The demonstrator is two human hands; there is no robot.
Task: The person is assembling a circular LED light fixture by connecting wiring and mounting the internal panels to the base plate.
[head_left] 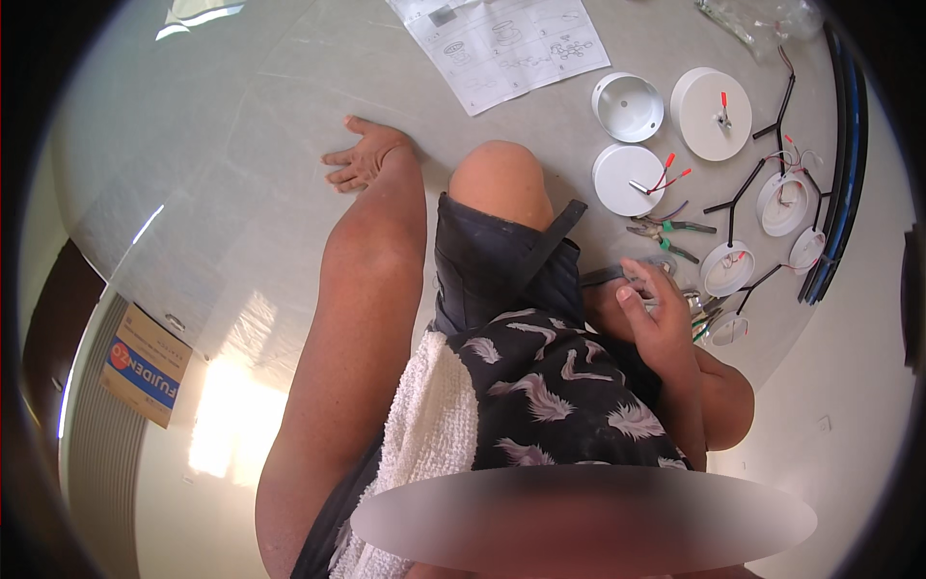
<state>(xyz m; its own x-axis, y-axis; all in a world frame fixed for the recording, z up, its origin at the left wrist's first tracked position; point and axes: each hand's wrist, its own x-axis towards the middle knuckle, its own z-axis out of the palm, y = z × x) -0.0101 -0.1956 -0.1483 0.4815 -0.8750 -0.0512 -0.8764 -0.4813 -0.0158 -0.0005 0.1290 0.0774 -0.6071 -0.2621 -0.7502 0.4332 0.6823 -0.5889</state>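
My left hand (367, 154) is planted on the pale floor with its fingers spread and nothing in it. Close to my bent right leg, my right hand (656, 314) hovers with fingers loosely stretched and thumb apart; I see nothing held in it. Just beyond it lie pliers with green and black handles (672, 228). Past the pliers sits a small white round canopy (622, 183) with red-tipped wires. Behind that are a white cup-shaped cover (617, 95) and a larger white disc (704, 106) with a red-tipped wire at its centre.
A black branching lamp frame (741, 207) with several white round cups (725, 278) spreads along the right. Dark tubes (837, 183) curve beyond it. An instruction sheet (511, 58) lies at the far side, clear plastic bags (762, 24) at far right. A cardboard box (145, 367) stands at left.
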